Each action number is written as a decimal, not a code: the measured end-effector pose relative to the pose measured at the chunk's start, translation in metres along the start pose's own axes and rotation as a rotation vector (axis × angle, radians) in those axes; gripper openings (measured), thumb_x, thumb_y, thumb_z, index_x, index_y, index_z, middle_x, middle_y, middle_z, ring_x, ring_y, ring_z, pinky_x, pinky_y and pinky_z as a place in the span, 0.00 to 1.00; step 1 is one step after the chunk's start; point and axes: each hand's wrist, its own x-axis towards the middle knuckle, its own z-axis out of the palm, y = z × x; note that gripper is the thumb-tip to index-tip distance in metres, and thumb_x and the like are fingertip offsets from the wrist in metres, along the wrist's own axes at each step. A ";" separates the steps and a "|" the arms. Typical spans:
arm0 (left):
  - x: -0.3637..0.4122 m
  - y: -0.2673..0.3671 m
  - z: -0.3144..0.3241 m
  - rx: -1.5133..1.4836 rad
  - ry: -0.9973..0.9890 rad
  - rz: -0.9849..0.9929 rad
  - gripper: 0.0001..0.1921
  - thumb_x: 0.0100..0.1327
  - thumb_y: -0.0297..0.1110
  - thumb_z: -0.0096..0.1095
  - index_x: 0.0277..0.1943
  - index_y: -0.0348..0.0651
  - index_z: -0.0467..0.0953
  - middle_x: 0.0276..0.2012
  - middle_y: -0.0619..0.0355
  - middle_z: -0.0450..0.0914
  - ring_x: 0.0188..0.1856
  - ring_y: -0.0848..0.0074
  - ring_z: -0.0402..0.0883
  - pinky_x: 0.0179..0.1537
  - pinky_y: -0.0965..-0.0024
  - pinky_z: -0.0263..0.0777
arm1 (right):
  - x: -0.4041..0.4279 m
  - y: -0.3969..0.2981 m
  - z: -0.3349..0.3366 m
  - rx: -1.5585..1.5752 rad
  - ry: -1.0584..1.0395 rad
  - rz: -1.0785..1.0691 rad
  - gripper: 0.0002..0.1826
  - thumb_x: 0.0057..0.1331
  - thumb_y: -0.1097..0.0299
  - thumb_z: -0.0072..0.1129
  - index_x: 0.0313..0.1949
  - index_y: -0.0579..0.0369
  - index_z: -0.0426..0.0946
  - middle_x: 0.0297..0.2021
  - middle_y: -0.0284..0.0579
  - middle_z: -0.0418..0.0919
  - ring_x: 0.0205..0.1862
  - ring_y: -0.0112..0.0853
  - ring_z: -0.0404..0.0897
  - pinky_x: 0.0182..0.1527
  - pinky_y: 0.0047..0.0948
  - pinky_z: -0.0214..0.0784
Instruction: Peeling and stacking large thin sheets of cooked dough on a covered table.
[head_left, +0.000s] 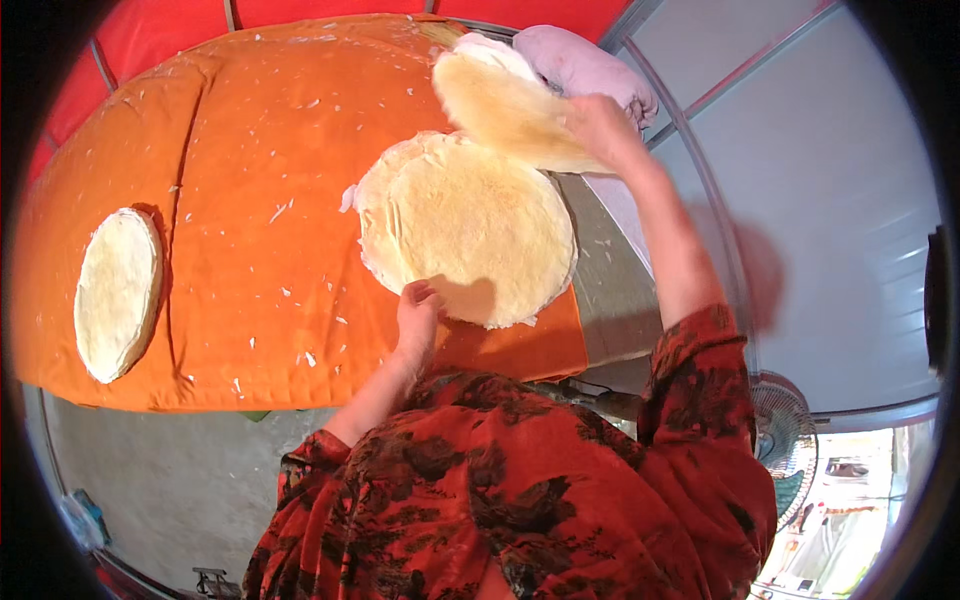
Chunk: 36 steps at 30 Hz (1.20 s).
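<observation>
A stack of thin round flatbreads (480, 225) lies on an orange cloth (262, 187), its left edge ragged and layered. At the stack's near edge is my left hand (420, 315), fingers bent together; whether they pinch a sheet I cannot tell. My right hand (606, 133) is shut on the right edge of a single flatbread sheet (514, 112), which hangs tilted over the stack's far right side and looks blurred. Behind that sheet shows a paler flatbread or pile (495, 54), partly hidden.
At the left stands another flatbread stack (118, 296). White flakes are scattered on the cloth. A rolled pink cloth bundle (585, 71) sits at the far right corner, against a pale wall panel (810, 202). A fan (784, 450) stands behind my right elbow.
</observation>
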 end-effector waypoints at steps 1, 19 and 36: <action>-0.005 0.000 0.000 0.205 0.157 0.149 0.23 0.54 0.23 0.55 0.55 0.34 0.63 0.49 0.48 0.71 0.45 0.67 0.74 0.44 0.68 0.72 | -0.013 -0.013 0.004 -0.126 0.036 -0.068 0.13 0.61 0.71 0.54 0.46 0.56 0.78 0.34 0.54 0.81 0.35 0.35 0.81 0.40 0.33 0.71; 0.007 -0.012 -0.009 -0.099 -0.187 -0.111 0.18 0.60 0.21 0.51 0.53 0.37 0.66 0.47 0.51 0.75 0.49 0.64 0.76 0.51 0.60 0.75 | -0.132 -0.035 0.186 0.081 -0.098 0.011 0.14 0.57 0.71 0.48 0.41 0.51 0.79 0.35 0.50 0.80 0.37 0.47 0.79 0.41 0.42 0.71; 0.075 0.053 0.007 0.090 0.314 -0.020 0.20 0.67 0.44 0.48 0.54 0.38 0.68 0.40 0.49 0.78 0.38 0.60 0.81 0.35 0.56 0.77 | -0.147 0.001 0.228 0.572 0.024 0.264 0.14 0.60 0.62 0.57 0.37 0.62 0.78 0.26 0.60 0.77 0.31 0.51 0.78 0.35 0.43 0.67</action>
